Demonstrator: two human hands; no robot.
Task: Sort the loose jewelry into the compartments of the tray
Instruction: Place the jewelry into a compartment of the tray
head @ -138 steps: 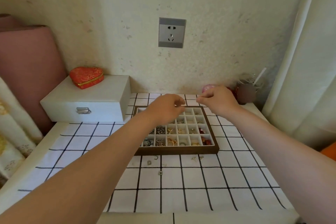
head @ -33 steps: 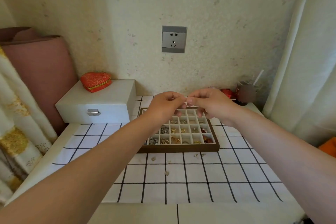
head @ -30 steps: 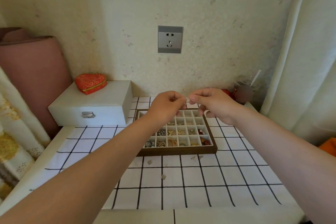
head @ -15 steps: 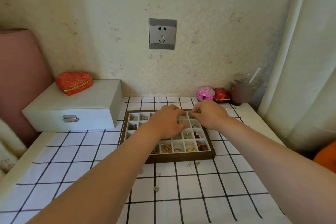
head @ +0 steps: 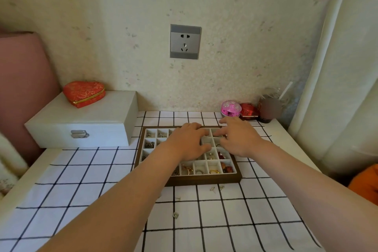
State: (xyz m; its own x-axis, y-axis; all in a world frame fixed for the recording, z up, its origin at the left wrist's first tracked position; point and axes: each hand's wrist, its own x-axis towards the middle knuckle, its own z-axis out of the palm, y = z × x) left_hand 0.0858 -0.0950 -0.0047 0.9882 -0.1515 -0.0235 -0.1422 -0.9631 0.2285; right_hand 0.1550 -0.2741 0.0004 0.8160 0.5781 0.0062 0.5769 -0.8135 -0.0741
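**Supervisor:** Report item 1, the tray.

**Operator:** I am seeing the tray [head: 204,180] sitting on the checked cloth [head: 92,190], at the centre of my view. Its white compartments are holding rings, chains and red beads, chiefly along the 6 o'clock row and the 9 o'clock column.

**Supervisor:** Item 2, loose jewelry.

**Operator:** A pair of earrings [head: 212,188] is lying on the cloth just beside the tray's front rim, at 6 o'clock. A stud [head: 178,198] is lying nearer to me, at 7 o'clock. A small square piece [head: 175,215] is lying nearer yet.

**Supervisor:** Item 3, hands.

**Operator:** The left hand [head: 188,142] is hanging knuckles-up over the middle compartments with its fingers curling downward. The tips are hidden, so I cannot tell whether they are pinching anything. The right hand [head: 239,138] is reaching into the compartments at 1 o'clock with its fingers bending down. There too I cannot tell whether they are holding anything. The hands are working side by side.

**Supervisor:** Item 4, surroundings.

**Operator:** A white box [head: 81,122] is standing at 10 o'clock, near the tray's corner, and is carrying a red heart-shaped case [head: 83,93] on its lid. A pink round box [head: 231,108] and a red box [head: 248,111] are sitting at 1 o'clock against the wall. A wall socket [head: 185,41] is showing at 12 o'clock, and a curtain [head: 337,67] is hanging at 3 o'clock.
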